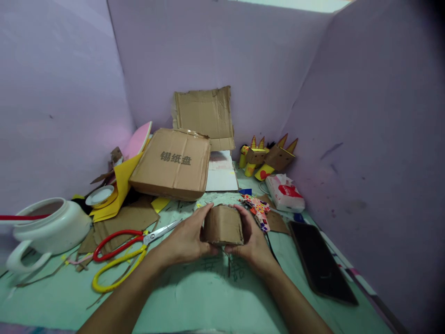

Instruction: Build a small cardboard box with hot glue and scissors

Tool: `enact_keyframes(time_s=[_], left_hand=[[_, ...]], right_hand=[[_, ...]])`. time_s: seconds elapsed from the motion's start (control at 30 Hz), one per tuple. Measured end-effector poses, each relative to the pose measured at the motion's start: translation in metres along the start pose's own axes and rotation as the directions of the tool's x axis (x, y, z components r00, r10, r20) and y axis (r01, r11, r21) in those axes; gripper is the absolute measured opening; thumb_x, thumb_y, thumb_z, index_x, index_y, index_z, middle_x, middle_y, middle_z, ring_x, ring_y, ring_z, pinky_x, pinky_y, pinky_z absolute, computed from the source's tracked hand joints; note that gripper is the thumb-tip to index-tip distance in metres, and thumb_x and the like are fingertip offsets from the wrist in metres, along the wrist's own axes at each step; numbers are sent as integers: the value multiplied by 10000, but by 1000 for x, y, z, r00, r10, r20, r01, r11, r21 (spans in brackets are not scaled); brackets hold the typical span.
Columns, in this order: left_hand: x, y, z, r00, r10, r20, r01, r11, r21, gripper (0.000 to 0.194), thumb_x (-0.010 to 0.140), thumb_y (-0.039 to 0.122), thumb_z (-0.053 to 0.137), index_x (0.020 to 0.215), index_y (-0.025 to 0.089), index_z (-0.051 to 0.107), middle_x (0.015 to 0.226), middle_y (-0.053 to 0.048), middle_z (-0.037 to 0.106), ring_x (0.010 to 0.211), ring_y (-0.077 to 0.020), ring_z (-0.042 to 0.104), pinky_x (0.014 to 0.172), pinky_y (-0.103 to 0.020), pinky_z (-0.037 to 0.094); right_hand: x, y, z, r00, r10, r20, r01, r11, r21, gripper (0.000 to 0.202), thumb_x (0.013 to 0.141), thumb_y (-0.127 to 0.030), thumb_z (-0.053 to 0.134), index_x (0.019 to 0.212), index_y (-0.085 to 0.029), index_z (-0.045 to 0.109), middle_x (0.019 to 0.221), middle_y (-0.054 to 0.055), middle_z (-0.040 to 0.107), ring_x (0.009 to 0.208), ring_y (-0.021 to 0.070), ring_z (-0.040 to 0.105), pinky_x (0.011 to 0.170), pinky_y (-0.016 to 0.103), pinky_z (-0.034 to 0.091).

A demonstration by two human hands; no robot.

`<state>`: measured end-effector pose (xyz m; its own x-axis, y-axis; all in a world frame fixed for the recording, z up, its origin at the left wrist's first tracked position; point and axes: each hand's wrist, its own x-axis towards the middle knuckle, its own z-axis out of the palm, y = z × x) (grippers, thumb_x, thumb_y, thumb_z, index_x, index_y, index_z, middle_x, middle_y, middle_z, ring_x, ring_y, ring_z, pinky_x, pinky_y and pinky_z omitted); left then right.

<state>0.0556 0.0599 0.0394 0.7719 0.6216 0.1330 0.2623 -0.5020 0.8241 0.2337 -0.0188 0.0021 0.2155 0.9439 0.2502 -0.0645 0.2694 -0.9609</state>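
Observation:
Between my two hands is a small brown cardboard piece [223, 225] with a curved top, held a little above the pale green tabletop [194, 301]. My left hand [189, 236] grips its left side, thumb low at the front and fingers along the edge. On the opposite side my right hand [253, 243] closes around it in the same way. A thin brown strip [229, 264] shows just below the piece; whether it is attached I cannot tell. Scissors [146, 239] with one red and one yellow handle loop lie beside my left forearm, their blade tips near that hand.
A large cardboard box [170, 162] leans at the back left. A white teapot-shaped vessel [59, 227] stands far left. Yellow cardboard animal figures [255, 157], a tissue pack [285, 192] and a dark phone [321, 260] are on the right. Purple walls [243, 55] enclose three sides.

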Motion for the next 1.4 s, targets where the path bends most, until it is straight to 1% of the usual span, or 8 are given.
enact_keyframes(time_s=[0.27, 0.63, 0.77, 0.9, 1.07, 1.2, 1.27, 1.4], left_hand=[[-1, 15, -5, 992, -127, 4, 119, 919, -375, 1003, 562, 223, 767, 1409, 159, 234, 1377, -178, 396, 995, -241, 564, 840, -375, 473], [3, 16, 1, 986, -167, 28, 158, 844, -513, 992, 522, 241, 769, 1378, 112, 285, 1319, -176, 448, 1051, -261, 560, 871, -362, 463], [2, 16, 0, 988, -141, -57, 105, 902, -419, 914, 526, 263, 777, 1332, 110, 374, 1316, -167, 434, 1015, -256, 566, 815, -342, 487], [-1, 14, -3, 989, 14, -148, -27, 996, -85, 766, 549, 205, 739, 1268, 164, 477, 1303, -123, 455, 1130, -282, 491, 900, -369, 452], [0, 8, -2, 1000, 28, -12, -27, 999, 43, 809, 587, 175, 689, 1345, 171, 406, 1331, -134, 436, 1189, -289, 449, 989, -412, 384], [-1, 1, -5, 976, -165, 142, 182, 976, -116, 1126, 585, 189, 716, 1470, 215, 21, 1412, -187, 325, 1030, -251, 549, 868, -379, 454], [-4, -3, -9, 959, -196, 203, 225, 966, -129, 1193, 582, 176, 719, 1461, 215, -86, 1347, -194, 399, 859, -191, 584, 768, -327, 477], [-8, -12, -16, 955, -157, 252, 164, 986, -6, 1208, 552, 186, 750, 1467, 226, -38, 1136, -101, 546, 757, -146, 537, 713, -268, 459]], right_hand=[[1, -4, 0, 995, 96, -10, -92, 977, 194, 946, 405, -348, 882, 1232, -259, 430, 1358, 94, 477, 1295, 314, 394, 1036, 440, 350], [-1, -3, -3, 987, 157, -37, -145, 965, 217, 894, 431, -431, 863, 1215, -239, 477, 1306, 102, 535, 1227, 346, 467, 1013, 469, 371], [0, -1, -4, 989, 146, 7, -145, 973, 177, 921, 444, -451, 859, 1246, -239, 460, 1337, 109, 512, 1262, 334, 436, 1034, 462, 351], [-2, 4, -4, 997, 62, 48, -63, 998, 11, 1042, 488, -502, 835, 1372, -257, 341, 1490, 122, 301, 1351, 313, 313, 1065, 473, 311], [-5, 7, -2, 995, -5, 95, 26, 976, -214, 1036, 550, -472, 819, 1417, -263, 292, 1501, 117, 282, 1362, 299, 292, 1100, 478, 248], [-6, 10, -1, 995, 55, 80, -42, 987, -158, 1078, 541, -372, 845, 1432, -271, 246, 1502, 129, 270, 1332, 285, 351, 1075, 454, 297], [-6, 11, 0, 996, 36, 78, -24, 987, -159, 1083, 541, -324, 846, 1436, -270, 238, 1499, 126, 277, 1336, 276, 347, 1086, 449, 275], [-6, 8, 0, 994, 103, 38, -93, 974, -207, 1059, 530, -302, 841, 1425, -218, 280, 1440, 148, 372, 1278, 300, 424, 1065, 474, 304]])
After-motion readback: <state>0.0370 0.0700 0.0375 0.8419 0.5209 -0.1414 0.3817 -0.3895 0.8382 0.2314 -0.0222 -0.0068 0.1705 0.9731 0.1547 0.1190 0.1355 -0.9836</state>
